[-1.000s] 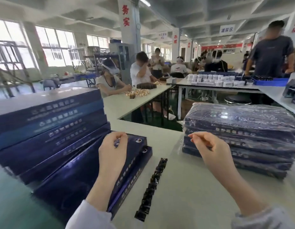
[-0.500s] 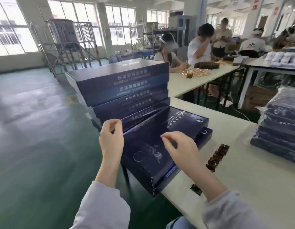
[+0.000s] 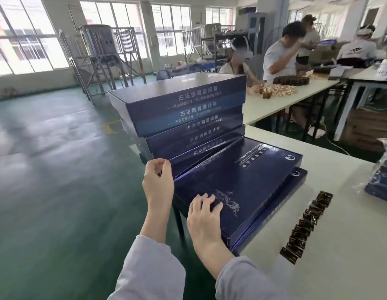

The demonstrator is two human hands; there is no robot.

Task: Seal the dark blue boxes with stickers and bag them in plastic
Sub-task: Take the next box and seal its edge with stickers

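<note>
A flat, matte dark blue box [image 3: 242,182] with fine silver print lies atop another at the corner of the pale, smooth tabletop [image 3: 350,256], leaning against a tall stack of boxes [image 3: 184,109]. The right hand [image 3: 204,215] rests bent fingertips on its lid. The left hand [image 3: 159,182] pinches thumb to forefinger at the box's corner; what it holds I cannot tell. A glossy dark sticker strip [image 3: 305,226] lies beside the boxes.

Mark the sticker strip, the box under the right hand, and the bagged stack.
sticker strip [image 3: 305,224]: head view, middle of the strip's length.
dark blue box [image 3: 249,180]: head view, bare lid beyond the right hand [image 3: 204,215].
bagged stack [image 3: 381,185]: head view, dark side showing through its bag.
</note>
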